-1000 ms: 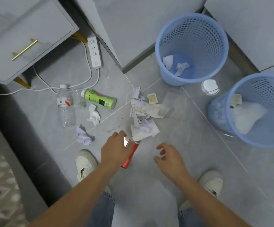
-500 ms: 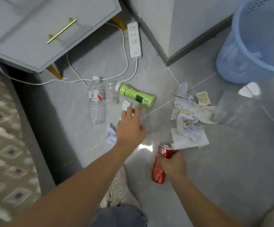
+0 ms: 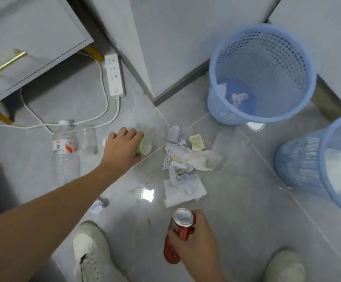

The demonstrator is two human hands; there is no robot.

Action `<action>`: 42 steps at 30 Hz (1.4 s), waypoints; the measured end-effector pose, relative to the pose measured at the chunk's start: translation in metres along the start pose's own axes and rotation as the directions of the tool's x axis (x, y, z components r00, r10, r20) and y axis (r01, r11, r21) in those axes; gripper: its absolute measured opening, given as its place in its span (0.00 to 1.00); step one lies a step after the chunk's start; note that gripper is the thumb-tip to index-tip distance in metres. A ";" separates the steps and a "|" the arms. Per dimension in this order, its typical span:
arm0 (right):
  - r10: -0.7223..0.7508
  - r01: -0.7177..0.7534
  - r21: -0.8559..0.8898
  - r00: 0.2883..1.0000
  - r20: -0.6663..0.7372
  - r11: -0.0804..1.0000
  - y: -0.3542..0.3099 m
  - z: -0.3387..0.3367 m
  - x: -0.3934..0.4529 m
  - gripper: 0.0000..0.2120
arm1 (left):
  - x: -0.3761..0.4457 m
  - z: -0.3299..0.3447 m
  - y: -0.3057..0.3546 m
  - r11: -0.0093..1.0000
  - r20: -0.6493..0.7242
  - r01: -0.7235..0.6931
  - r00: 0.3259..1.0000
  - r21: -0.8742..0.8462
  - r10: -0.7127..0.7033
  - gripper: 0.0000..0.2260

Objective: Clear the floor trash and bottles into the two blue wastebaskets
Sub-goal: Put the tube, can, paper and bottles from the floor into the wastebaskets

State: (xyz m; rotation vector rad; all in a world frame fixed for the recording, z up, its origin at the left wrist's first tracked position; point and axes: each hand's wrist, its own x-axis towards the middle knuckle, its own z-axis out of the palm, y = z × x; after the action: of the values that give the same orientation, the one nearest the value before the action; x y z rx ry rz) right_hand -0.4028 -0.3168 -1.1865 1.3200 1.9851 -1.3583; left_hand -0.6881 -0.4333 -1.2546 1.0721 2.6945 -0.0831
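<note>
I can't read a single word — the clear bottle (image 3: pixel 65 151) at nine o'clock wears a white-and-red label with a dark square code, and the crumpled slip (image 3: pixel 170 157) at centre carries printed lines, all too blurred.

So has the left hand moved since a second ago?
Yes. The left hand left the red soda can and reached toward the white power strip, onto the green bottle.
</note>
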 end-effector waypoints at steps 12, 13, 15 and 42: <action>-0.355 0.527 0.150 0.730 -0.585 0.837 -0.175 -0.253 0.025 0.28 | 0.026 -0.286 0.162 0.337 -0.292 -0.157 0.868 -0.928 -0.401 0.25; -0.365 0.530 0.120 0.715 -0.596 0.840 -0.182 -0.263 0.042 0.28 | 0.040 -0.293 0.171 0.313 -0.299 -0.178 0.869 -0.933 -0.395 0.25; -0.376 0.514 0.068 0.706 -0.600 0.855 -0.187 -0.276 0.079 0.26 | 0.070 -0.293 0.185 0.329 -0.289 -0.167 0.883 -0.930 -0.370 0.23; -0.538 0.468 -0.419 0.841 -0.060 0.778 -0.051 -0.170 0.057 0.11 | -0.025 -0.151 0.139 0.729 0.158 0.317 0.947 -0.607 -0.280 0.13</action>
State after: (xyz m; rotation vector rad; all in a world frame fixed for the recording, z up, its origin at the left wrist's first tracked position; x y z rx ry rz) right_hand -0.4434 -0.1445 -1.1265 0.7644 2.6998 -0.9724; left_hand -0.6063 -0.3276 -1.0968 0.4140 2.5044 0.6791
